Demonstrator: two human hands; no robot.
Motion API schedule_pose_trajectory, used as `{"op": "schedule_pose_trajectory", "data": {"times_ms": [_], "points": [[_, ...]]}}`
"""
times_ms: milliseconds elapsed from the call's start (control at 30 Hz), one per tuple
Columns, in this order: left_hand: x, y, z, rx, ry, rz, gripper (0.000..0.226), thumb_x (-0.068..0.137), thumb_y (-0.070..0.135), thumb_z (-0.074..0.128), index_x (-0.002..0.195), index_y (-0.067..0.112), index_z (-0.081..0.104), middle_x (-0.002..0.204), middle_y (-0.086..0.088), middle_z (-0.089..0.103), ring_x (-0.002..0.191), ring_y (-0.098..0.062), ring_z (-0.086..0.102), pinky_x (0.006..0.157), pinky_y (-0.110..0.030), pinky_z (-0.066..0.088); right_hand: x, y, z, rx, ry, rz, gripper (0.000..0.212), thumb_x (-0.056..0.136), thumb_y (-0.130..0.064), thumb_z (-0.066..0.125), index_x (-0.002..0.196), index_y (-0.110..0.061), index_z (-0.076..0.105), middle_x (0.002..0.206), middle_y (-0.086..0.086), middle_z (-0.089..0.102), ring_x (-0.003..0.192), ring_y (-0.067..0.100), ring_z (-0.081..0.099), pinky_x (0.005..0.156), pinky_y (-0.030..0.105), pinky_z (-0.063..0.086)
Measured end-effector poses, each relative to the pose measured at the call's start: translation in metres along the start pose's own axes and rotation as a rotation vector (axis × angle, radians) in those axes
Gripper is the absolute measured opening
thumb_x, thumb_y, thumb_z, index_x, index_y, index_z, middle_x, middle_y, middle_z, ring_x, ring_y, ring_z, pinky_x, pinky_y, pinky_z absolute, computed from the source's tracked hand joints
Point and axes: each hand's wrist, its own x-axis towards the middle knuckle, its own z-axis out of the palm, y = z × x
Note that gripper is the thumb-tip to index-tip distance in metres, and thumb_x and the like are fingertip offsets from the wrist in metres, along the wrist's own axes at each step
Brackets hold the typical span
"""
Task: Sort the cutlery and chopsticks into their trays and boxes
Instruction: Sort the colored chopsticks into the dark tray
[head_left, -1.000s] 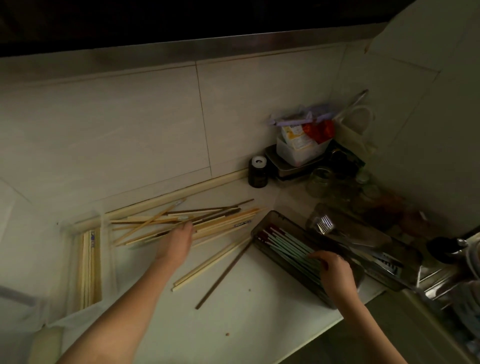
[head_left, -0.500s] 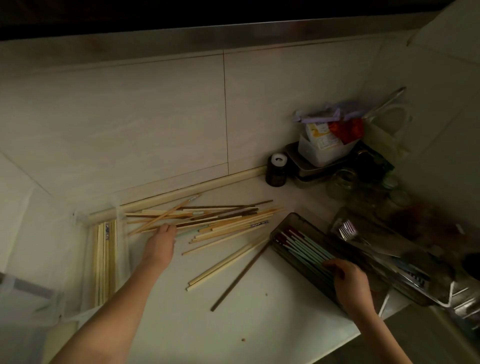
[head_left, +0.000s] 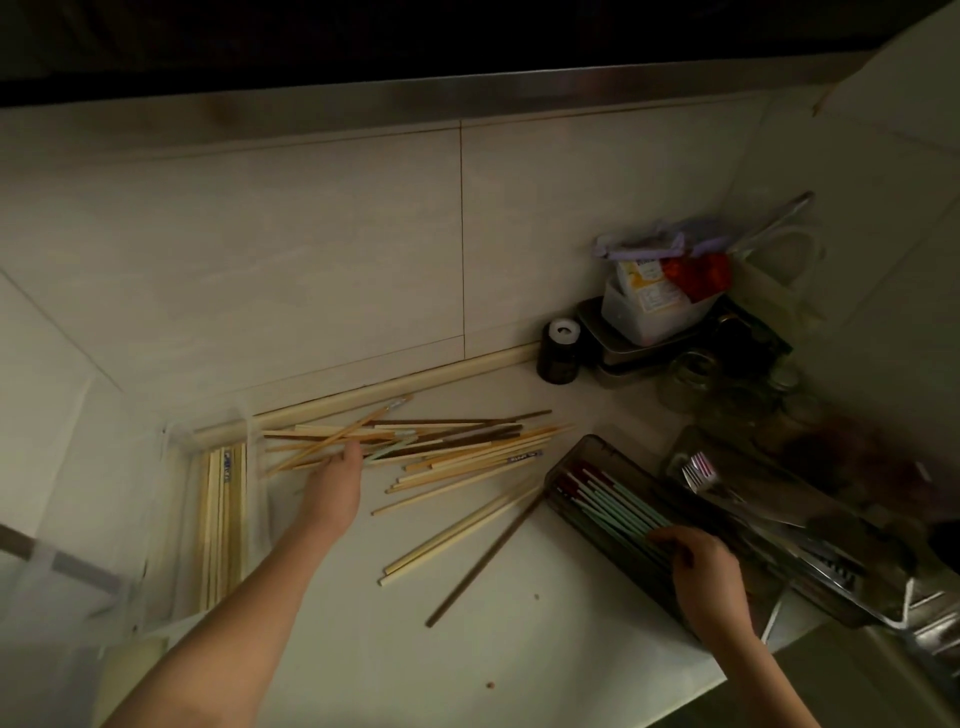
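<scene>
A loose pile of wooden chopsticks (head_left: 457, 447), light and dark, lies on the white counter near the back wall. My left hand (head_left: 335, 480) rests on the pile's left end, fingers on a few light sticks. A clear box (head_left: 176, 519) at the left holds several light wooden chopsticks (head_left: 223, 519). A dark tray (head_left: 587, 457) at the right holds pale green chopsticks with red tips (head_left: 608, 499). My right hand (head_left: 701, 569) lies over the near ends of those green sticks. A second tray (head_left: 779, 499) further right holds a fork (head_left: 701, 470) and other cutlery.
A dark jar with a white lid (head_left: 560, 353) stands by the wall. Behind it sit a metal tray with a plastic tub of packets (head_left: 649, 306) and several glass jars (head_left: 691, 379). One dark chopstick (head_left: 483, 561) and two pale ones (head_left: 457, 538) lie apart mid-counter. The counter edge runs at the lower right.
My left hand slid left along the pile toward the clear box. My right hand drew back along the green chopsticks toward the tray's near end.
</scene>
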Motion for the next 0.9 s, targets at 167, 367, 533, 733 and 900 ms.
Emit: {"op": "schedule_pose_trajectory", "data": {"times_ms": [167, 367, 533, 733, 900], "points": [[-0.009, 0.035, -0.009, 0.065, 0.052, 0.256, 0.033, 0.090, 0.001, 0.043, 0.121, 0.011, 0.047, 0.115, -0.012, 0.060, 0.101, -0.030, 0.058, 0.080, -0.036, 0.046, -0.001, -0.016, -0.003, 0.023, 0.054, -0.041, 0.038, 0.085, 0.009, 0.053, 0.105, -0.020, 0.068, 0.113, 0.007, 0.065, 0.108, 0.023, 0.056, 0.089, 0.038, 0.051], [-0.029, 0.123, 0.002, -0.016, 0.049, 0.629, 0.030, 0.091, 0.010, 0.048, 0.121, 0.016, 0.052, 0.115, -0.010, 0.058, 0.109, -0.028, 0.052, 0.087, -0.035, 0.041, 0.005, -0.052, -0.013, 0.160, 0.029, -0.183, 0.038, 0.092, -0.009, 0.054, 0.126, -0.024, 0.057, 0.122, -0.006, 0.059, 0.111, 0.013, 0.056, 0.092, 0.036, 0.053], [-0.043, 0.199, 0.011, -0.081, 0.017, 0.844, 0.026, 0.093, 0.016, 0.049, 0.119, 0.014, 0.050, 0.113, -0.010, 0.059, 0.106, -0.026, 0.052, 0.085, -0.036, 0.043, 0.006, -0.053, -0.023, 0.178, 0.056, -0.237, 0.027, 0.090, -0.013, 0.060, 0.115, -0.021, 0.065, 0.107, -0.011, 0.061, 0.096, 0.001, 0.056, 0.083, 0.012, 0.044], [-0.047, 0.233, 0.009, -0.080, 0.074, 0.956, 0.018, 0.096, 0.022, 0.046, 0.104, 0.009, 0.056, 0.101, -0.009, 0.060, 0.097, -0.025, 0.052, 0.075, -0.035, 0.038, -0.003, -0.021, -0.041, 0.156, 0.123, -0.112, 0.016, 0.086, -0.008, 0.065, 0.096, -0.020, 0.070, 0.090, -0.007, 0.063, 0.078, -0.004, 0.052, 0.067, 0.006, 0.038], [-0.039, 0.231, 0.016, -0.040, 0.006, 0.919, 0.023, 0.097, 0.021, 0.045, 0.112, 0.011, 0.059, 0.107, -0.009, 0.059, 0.104, -0.025, 0.051, 0.084, -0.035, 0.039, -0.016, 0.004, -0.058, 0.210, 0.167, 0.034, 0.009, 0.087, -0.018, 0.066, 0.085, -0.027, 0.064, 0.079, -0.011, 0.063, 0.070, 0.002, 0.059, 0.059, 0.014, 0.041]]}}
